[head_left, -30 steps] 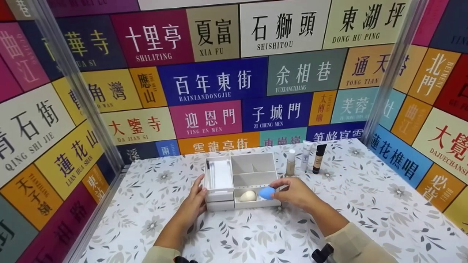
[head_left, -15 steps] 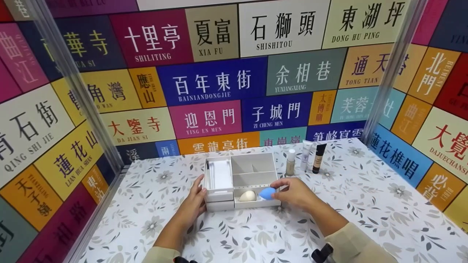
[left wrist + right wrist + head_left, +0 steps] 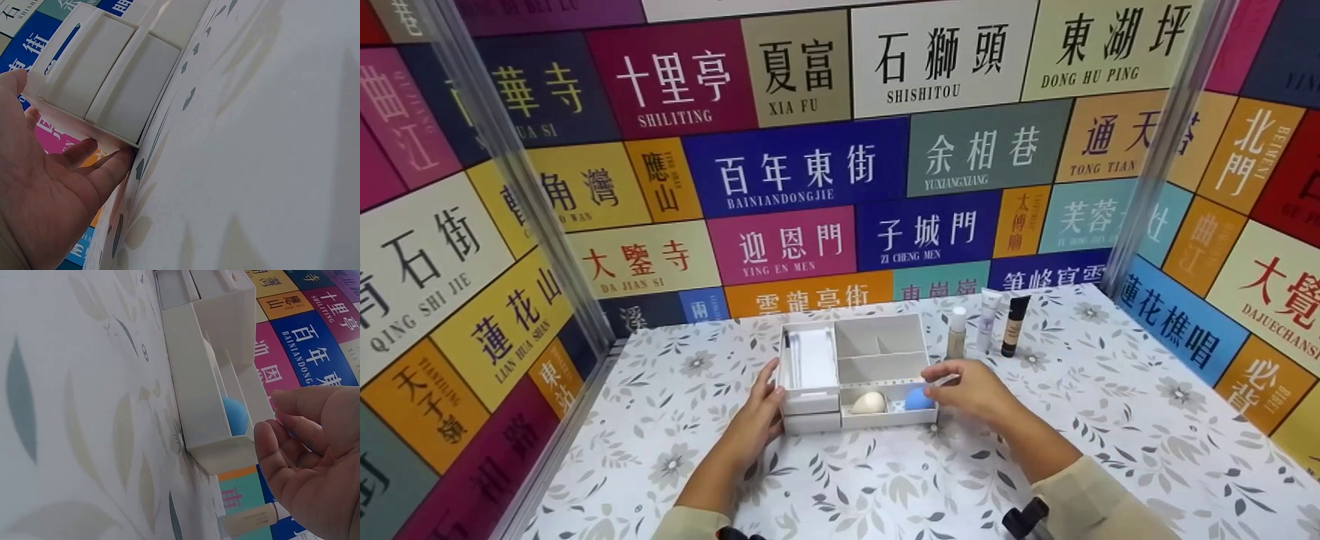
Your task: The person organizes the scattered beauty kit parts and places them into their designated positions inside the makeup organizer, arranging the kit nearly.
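Observation:
A white desktop organizer [image 3: 885,337] stands on the table, with a cream egg-shaped makeup sponge [image 3: 868,403] and a blue makeup sponge [image 3: 918,398] in its low front tray, a divider between them. My left hand [image 3: 758,417] rests against the organizer's left side; in the left wrist view the hand [image 3: 56,185] touches the side wall beside two drawers. At the tray's right end is my right hand [image 3: 971,390]. In the right wrist view that hand [image 3: 320,450] has loosely bent fingers with nothing between them, and the blue sponge [image 3: 235,415] lies apart from them inside the tray.
Behind the right hand stand a small white-capped bottle [image 3: 956,334], a pale tube [image 3: 987,321] and a black-capped tube [image 3: 1015,327]. The left compartment holds white items [image 3: 814,356]. Sign-covered panels [image 3: 810,165] enclose the floral-covered table [image 3: 660,420].
The right hand has let go of the blue sponge and drawn slightly right. The sponge now lies in the tray's right section. My left hand has stayed in place.

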A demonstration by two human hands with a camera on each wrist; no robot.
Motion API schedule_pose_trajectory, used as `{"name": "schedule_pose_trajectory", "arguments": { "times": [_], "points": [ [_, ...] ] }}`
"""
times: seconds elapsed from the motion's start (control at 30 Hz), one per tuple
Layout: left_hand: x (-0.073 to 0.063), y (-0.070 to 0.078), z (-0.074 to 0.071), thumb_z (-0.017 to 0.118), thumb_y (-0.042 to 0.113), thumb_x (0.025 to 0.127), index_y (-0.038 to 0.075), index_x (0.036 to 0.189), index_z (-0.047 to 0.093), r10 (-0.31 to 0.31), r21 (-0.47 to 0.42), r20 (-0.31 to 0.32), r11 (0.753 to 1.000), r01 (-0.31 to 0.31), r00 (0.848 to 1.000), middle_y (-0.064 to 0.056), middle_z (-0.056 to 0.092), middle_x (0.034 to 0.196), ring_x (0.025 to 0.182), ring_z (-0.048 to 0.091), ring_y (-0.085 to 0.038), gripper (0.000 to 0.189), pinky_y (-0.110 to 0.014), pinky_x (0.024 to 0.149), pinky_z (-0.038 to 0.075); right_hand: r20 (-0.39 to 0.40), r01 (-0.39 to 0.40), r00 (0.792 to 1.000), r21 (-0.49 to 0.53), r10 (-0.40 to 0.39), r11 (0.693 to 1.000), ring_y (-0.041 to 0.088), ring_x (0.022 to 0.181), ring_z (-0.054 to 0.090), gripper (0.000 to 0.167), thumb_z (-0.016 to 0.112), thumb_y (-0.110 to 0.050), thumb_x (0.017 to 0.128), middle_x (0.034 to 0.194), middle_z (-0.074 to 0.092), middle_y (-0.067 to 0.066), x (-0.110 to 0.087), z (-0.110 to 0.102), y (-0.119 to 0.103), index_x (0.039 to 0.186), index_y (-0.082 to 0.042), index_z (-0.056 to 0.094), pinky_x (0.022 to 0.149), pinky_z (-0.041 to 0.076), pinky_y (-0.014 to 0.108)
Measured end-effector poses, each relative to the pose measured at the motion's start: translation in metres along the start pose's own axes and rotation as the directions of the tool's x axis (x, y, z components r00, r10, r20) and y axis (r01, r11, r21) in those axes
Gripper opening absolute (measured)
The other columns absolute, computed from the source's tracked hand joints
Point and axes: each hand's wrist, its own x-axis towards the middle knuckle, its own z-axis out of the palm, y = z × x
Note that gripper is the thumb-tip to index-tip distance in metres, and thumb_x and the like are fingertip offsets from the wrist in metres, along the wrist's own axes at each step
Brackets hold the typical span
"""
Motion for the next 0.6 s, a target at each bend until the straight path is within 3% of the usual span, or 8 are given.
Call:
{"name": "schedule_pose_trajectory", "arguments": {
  "times": [0.27, 0.6],
  "points": [
    [0.003, -0.001, -0.001, 0.045, 0.052, 0.113, 0.052, 0.168, 0.015, -0.029, 0.002, -0.007, 1.000, 0.029, 1.000, -0.021, 0.012, 0.180, 0.159, 0.034, -0.049, 0.063, -0.062, 0.128, 0.036, -0.048, 0.019, 0.999, -0.008, -0.019, 1.000, 0.023, 0.095, 0.075, 0.033, 0.078, -0.024, 0.098, 0.125, 0.078, 0.012, -0.001, -0.019, -0.004, 0.126, -0.008, 0.076, 0.090, 0.063, 0.043],
    [-0.002, 0.001, 0.000, 0.045, 0.049, 0.113, 0.051, 0.168, 0.016, -0.002, -0.003, -0.002, 1.000, 0.002, 1.000, -0.019, 0.011, 0.181, 0.160, 0.033, -0.050, 0.062, -0.064, 0.128, 0.035, -0.128, 0.026, 0.992, 0.029, -0.022, 0.999, 0.017, 0.103, 0.072, 0.039, 0.074, -0.029, 0.102, 0.127, 0.077, 0.011, 0.004, -0.043, 0.011, 0.133, -0.006, 0.072, 0.086, 0.062, 0.028]
  ]
}}
